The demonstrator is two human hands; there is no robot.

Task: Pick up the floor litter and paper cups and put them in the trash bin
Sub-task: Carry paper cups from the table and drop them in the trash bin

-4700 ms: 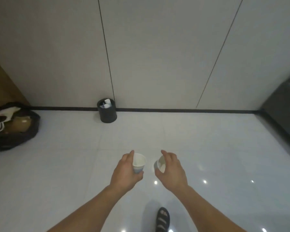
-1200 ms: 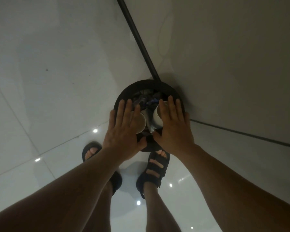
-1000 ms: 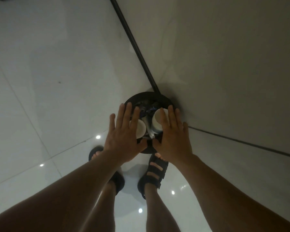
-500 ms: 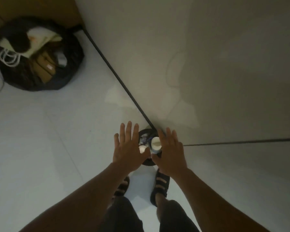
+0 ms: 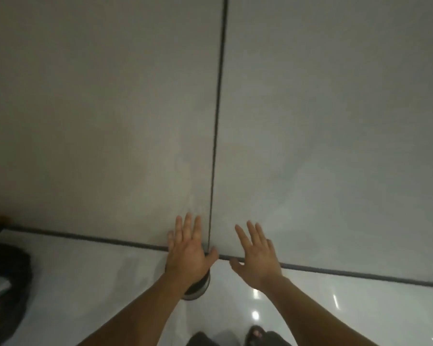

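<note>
- A sandalled foot (image 5: 255, 333) shows at the bottom edge, on the near side of the trash bin (image 5: 200, 285), standing on a glossy pale tiled floor (image 5: 110, 283).
- Two bare forearms (image 5: 140, 313) reach forward, one over the trash bin and one to its right.
- The trash bin is small, dark and round, and stands on the floor against the wall. Only a sliver of its side shows, and its opening is hidden under the left wrist.
- The left hand (image 5: 189, 253) hovers directly above the trash bin, fingers straight and spread, holding nothing.
- The right hand (image 5: 256, 258) is just right of the trash bin, fingers also spread, empty.
- No paper cups or litter show in view. Whether any lie inside the trash bin cannot be seen.
- Well left of the trash bin, a black bag (image 5: 8, 283) slumps on the floor.
- Behind the trash bin rises a plain grey wall (image 5: 110, 121) with a dark skirting strip (image 5: 360, 270) and a thin vertical seam (image 5: 216, 146).
- With both hands empty above the trash bin, this drop looks finished. What remains lies outside the view.
</note>
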